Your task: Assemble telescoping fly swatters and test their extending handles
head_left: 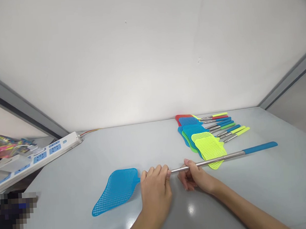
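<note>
"What do our hands hold?"

"Our left hand [155,193] is curled shut around the near end of a telescopic fly swatter [209,161], just where the steel shaft meets the blue mesh head [116,191]. The fist hides that joint, so we cannot make out how the two connect."

"And the right hand [194,177]?"

"It closes narrowly on the same shaft, further along, pinching it between thumb and fingers. The fingers curl out of sight behind the steel, so we cannot tell how many bear on it."

"Where does the swatter lie?"

"Across the grey surface [252,194] in front of us. Its head lies flat beside our left hand, and its blue grip [259,148] points off to the right. The shaft crosses a lime swatter head [208,149], but we cannot tell whether they touch."

"What else can we make out?"

"Beyond it lies a cluster of other swatters [192,129], their red, blue and green heads overlapping and partly hiding each other, their handles fanned rightward. To the left runs a white power strip [39,158] with blue sockets. Past it, colourful packets [8,146] are too blurred to name, and a pixelated patch [12,217] covers the lower left corner."
</note>
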A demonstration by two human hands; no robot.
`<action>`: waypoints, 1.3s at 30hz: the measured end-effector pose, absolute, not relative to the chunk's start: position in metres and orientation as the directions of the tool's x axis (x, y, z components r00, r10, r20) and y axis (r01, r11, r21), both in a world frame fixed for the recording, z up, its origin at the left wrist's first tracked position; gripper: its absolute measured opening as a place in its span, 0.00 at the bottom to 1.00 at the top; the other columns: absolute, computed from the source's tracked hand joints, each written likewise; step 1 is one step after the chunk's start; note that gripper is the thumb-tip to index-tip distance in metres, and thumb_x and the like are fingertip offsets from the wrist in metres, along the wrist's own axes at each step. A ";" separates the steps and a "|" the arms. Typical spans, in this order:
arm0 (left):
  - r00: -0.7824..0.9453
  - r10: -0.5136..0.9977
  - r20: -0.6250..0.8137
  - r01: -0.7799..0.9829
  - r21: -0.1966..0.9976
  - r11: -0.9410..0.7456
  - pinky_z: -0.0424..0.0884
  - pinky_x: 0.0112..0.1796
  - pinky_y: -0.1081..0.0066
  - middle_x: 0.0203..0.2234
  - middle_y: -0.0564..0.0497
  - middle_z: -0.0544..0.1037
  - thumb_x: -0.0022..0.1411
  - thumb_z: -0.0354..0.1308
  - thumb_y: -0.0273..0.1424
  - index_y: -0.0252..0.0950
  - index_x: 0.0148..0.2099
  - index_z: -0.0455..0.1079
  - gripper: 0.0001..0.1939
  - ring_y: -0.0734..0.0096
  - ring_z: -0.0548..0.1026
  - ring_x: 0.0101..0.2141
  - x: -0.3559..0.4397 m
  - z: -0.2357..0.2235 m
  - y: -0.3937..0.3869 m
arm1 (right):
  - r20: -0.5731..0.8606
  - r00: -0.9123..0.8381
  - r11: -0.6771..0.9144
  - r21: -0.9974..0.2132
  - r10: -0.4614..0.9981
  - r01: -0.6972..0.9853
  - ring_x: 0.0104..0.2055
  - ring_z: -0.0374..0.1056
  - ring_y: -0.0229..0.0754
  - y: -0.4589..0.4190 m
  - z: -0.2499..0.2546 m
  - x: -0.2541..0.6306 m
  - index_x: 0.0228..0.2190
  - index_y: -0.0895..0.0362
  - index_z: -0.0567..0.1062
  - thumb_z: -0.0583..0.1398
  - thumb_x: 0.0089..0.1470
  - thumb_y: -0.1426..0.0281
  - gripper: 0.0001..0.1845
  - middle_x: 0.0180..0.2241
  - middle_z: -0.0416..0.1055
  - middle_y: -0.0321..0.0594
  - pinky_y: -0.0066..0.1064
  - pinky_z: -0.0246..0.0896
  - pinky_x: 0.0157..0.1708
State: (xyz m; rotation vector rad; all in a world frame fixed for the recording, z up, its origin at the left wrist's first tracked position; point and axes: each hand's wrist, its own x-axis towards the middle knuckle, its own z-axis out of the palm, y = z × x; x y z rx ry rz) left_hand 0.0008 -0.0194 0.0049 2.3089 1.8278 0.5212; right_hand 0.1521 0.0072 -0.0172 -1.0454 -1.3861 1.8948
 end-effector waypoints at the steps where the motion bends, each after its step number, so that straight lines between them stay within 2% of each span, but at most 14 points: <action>1: 0.197 0.965 0.175 0.912 0.328 -0.246 0.48 0.27 0.67 0.21 0.54 0.68 0.60 0.39 0.28 0.38 0.27 0.61 0.13 0.69 0.61 0.25 0.001 0.005 -0.020 | -0.259 -0.537 -0.305 -0.952 0.803 0.004 0.11 0.49 0.32 0.007 -0.017 0.152 0.09 0.59 0.64 0.35 0.53 0.61 0.33 0.08 0.54 0.34 0.25 0.41 0.14; 9: 0.195 0.964 0.181 0.911 0.332 -0.246 0.48 0.29 0.67 0.21 0.54 0.68 0.60 0.39 0.27 0.38 0.27 0.61 0.13 0.69 0.61 0.26 0.002 0.008 -0.022 | -0.239 -0.545 -0.276 -0.961 0.804 0.015 0.12 0.49 0.32 0.006 -0.021 0.151 0.09 0.59 0.63 0.35 0.54 0.61 0.33 0.08 0.52 0.34 0.26 0.43 0.15; 14: 0.237 0.955 0.179 0.884 0.369 -0.288 0.48 0.28 0.68 0.21 0.54 0.67 0.59 0.39 0.25 0.37 0.25 0.59 0.13 0.71 0.60 0.25 0.010 0.007 -0.027 | -0.274 -0.556 -0.268 -0.959 0.785 0.093 0.13 0.52 0.32 -0.002 -0.018 0.144 0.09 0.59 0.64 0.35 0.54 0.58 0.33 0.09 0.55 0.35 0.26 0.47 0.17; 22: 0.275 0.940 0.202 0.878 0.345 -0.331 0.49 0.28 0.68 0.21 0.54 0.66 0.60 0.39 0.27 0.36 0.24 0.59 0.14 0.71 0.60 0.25 0.008 0.012 -0.020 | -0.307 -0.502 -0.302 -0.949 0.809 0.093 0.11 0.50 0.32 0.004 -0.018 0.139 0.09 0.59 0.64 0.35 0.54 0.59 0.34 0.07 0.54 0.34 0.25 0.44 0.15; 26: 0.305 0.924 0.231 0.864 0.341 -0.370 0.50 0.30 0.68 0.23 0.52 0.67 0.60 0.39 0.29 0.36 0.26 0.61 0.13 0.70 0.61 0.27 0.005 0.012 -0.015 | -0.284 -0.442 -0.301 -0.953 0.851 0.032 0.10 0.48 0.31 0.007 -0.022 0.137 0.09 0.59 0.65 0.38 0.54 0.57 0.33 0.06 0.54 0.34 0.25 0.43 0.14; 30: 0.291 0.910 0.295 0.840 0.376 -0.391 0.53 0.33 0.67 0.26 0.51 0.68 0.59 0.43 0.30 0.38 0.33 0.65 0.09 0.69 0.63 0.30 0.003 0.009 -0.011 | -0.249 -0.362 -0.304 -0.947 0.898 -0.104 0.10 0.48 0.31 0.012 -0.021 0.138 0.10 0.60 0.65 0.46 0.52 0.59 0.27 0.04 0.50 0.31 0.25 0.40 0.13; 33: 0.278 0.823 0.496 0.762 0.407 -0.503 0.55 0.37 0.65 0.33 0.49 0.69 0.56 0.48 0.28 0.38 0.39 0.64 0.09 0.67 0.64 0.35 0.001 0.006 -0.013 | -0.215 -0.280 -0.294 -0.914 0.936 -0.279 0.10 0.48 0.30 0.016 -0.020 0.142 0.11 0.60 0.65 0.49 0.51 0.61 0.24 0.05 0.49 0.29 0.24 0.43 0.14; 35: 0.318 0.715 0.623 0.663 0.393 -0.637 0.57 0.38 0.66 0.33 0.48 0.70 0.54 0.50 0.25 0.37 0.37 0.65 0.07 0.68 0.65 0.36 0.001 0.005 -0.015 | -0.200 -0.244 -0.281 -0.887 0.949 -0.365 0.10 0.47 0.30 0.020 -0.020 0.144 0.11 0.60 0.65 0.49 0.51 0.61 0.24 0.05 0.49 0.29 0.24 0.44 0.14; 37: 0.419 0.670 0.613 0.575 0.393 -0.718 0.59 0.35 0.68 0.28 0.50 0.70 0.53 0.49 0.24 0.36 0.31 0.65 0.05 0.70 0.66 0.32 0.002 0.005 -0.017 | -0.201 -0.203 -0.270 -0.872 0.958 -0.408 0.10 0.45 0.29 0.023 -0.020 0.147 0.11 0.60 0.65 0.49 0.50 0.61 0.24 0.05 0.48 0.29 0.24 0.45 0.14; 39: 0.490 0.721 0.491 0.587 0.425 -0.689 0.60 0.34 0.69 0.27 0.50 0.70 0.55 0.46 0.24 0.36 0.29 0.65 0.07 0.71 0.67 0.31 0.003 0.004 -0.014 | -0.211 -0.166 -0.264 -0.861 0.963 -0.435 0.10 0.43 0.28 0.026 -0.019 0.148 0.12 0.60 0.66 0.50 0.50 0.61 0.22 0.06 0.48 0.28 0.24 0.45 0.13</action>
